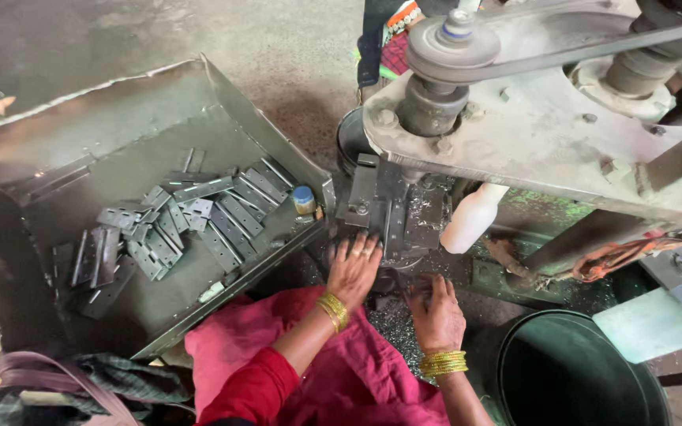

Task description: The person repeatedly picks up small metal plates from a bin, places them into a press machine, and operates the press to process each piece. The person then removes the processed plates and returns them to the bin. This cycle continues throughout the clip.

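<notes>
Left hand [353,270] flat, grip apart, fingers splayed on the drill-press work surface [404,229] (12 o'clock); right hand [436,313] grip unclear, palm down.

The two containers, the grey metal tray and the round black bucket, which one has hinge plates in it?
The grey metal tray on the left: flat grey hinge plates lie heaped in it. The round black bucket at lower right looks dark inside, with none visible.

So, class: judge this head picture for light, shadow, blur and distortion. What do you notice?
Head view: soft, even light, with no hard glare; the metal tray looks dull grey; deep shadow fills the black bucket and the gap under the machine; both hands are slightly soft; wide-angle bending at the edges.
</notes>
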